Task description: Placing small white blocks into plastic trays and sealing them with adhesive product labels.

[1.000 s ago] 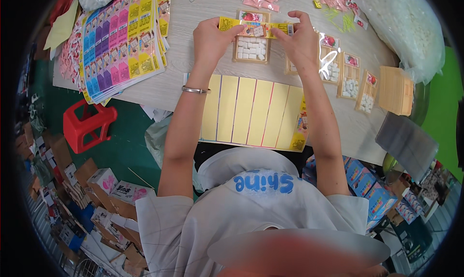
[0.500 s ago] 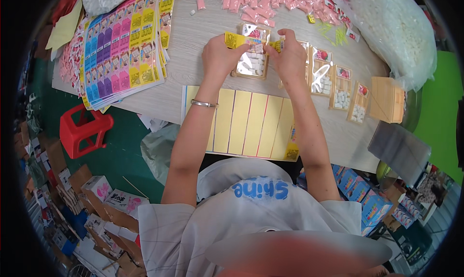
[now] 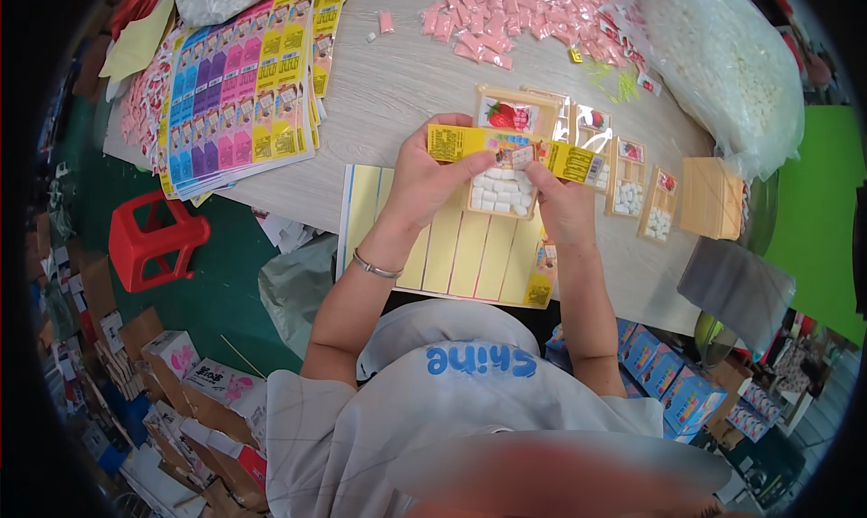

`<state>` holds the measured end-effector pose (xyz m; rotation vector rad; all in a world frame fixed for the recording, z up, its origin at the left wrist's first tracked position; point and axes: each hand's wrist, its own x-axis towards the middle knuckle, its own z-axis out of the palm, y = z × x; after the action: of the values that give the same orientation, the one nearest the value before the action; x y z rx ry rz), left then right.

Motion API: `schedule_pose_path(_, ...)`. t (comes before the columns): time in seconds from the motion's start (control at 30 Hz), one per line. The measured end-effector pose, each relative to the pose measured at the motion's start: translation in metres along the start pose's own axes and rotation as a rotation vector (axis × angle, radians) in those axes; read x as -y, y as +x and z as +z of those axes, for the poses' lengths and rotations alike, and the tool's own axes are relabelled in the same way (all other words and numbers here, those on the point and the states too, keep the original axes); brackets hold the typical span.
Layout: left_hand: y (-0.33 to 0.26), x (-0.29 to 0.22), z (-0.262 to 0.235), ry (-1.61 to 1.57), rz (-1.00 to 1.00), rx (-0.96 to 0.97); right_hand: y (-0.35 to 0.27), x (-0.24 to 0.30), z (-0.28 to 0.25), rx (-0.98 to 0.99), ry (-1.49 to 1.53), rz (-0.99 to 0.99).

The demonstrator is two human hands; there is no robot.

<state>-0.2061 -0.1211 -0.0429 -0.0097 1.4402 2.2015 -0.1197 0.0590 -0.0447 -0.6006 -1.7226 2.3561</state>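
Note:
Both my hands are raised over the near side of the table around a small shallow tray (image 3: 498,215) in clear wrap. A strawberry picture card (image 3: 508,117) shows in its far part, and small white pieces (image 3: 501,191) fill the near part. Across its middle lies a printed yellow label strip (image 3: 457,142), whose ends stick out past both sides. My left hand (image 3: 435,177) grips the left side, its thumb pressed on the strip. On the right, my right hand (image 3: 565,209) holds the other side, its thumb also on the strip. The fingers underneath are hidden.
Beneath my hands lies a pale yellow label sheet (image 3: 438,261). Similar trays (image 3: 625,191) stand in a row at right, beside wooden trays (image 3: 709,197). A large bag of white pieces (image 3: 722,66), pink packets (image 3: 506,12) and stacked printed sheets (image 3: 239,93) surround the workspace.
My hands have brought the tray nearer to me and lifted it over the yellow sheet. The strip, earlier being placed at its far part, now lies flatter across the middle.

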Motion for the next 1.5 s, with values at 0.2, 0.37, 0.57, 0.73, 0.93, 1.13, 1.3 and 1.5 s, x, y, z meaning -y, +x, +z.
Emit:
schedule_pose_path(0.2, -0.018, 0.011, -0.019, 0.617, 0.533, -0.321, -0.029, -0.003, -0.003, -0.200, -0.071, -0.025)
schedule_pose_path(0.37, -0.052, 0.005, 0.014, 0.636, 0.368, -0.128, -0.047, -0.003, 0.009, -0.184, -0.053, -0.188)
schedule_pose_path(0.57, -0.051, 0.014, -0.007, 0.123, 0.049, 0.263, -0.061, 0.010, -0.009, 0.079, -0.248, -0.225)
schedule_pose_path(0.73, -0.051, 0.028, -0.022, -0.130, -0.112, 0.429, -0.054, -0.010, -0.040, 0.350, 0.263, -0.242)
schedule_pose_path(0.93, -0.062, 0.051, -0.015, -0.291, -0.234, 0.533, -0.069, -0.014, -0.011, 0.271, 0.495, 0.246)
schedule_pose_path(1.13, -0.064, 0.054, -0.011, -0.224, -0.176, 0.488, -0.075, -0.036, 0.011, 0.094, 0.469, 0.001)
schedule_pose_path(1.3, -0.039, 0.035, -0.018, -0.177, -0.166, 0.290, -0.064, -0.043, -0.012, -0.120, 0.031, -0.244)
schedule_pose_path(1.5, 0.142, -0.063, -0.069, 0.768, -0.025, 0.138, -0.064, -0.028, -0.066, -0.299, 0.114, -0.233)
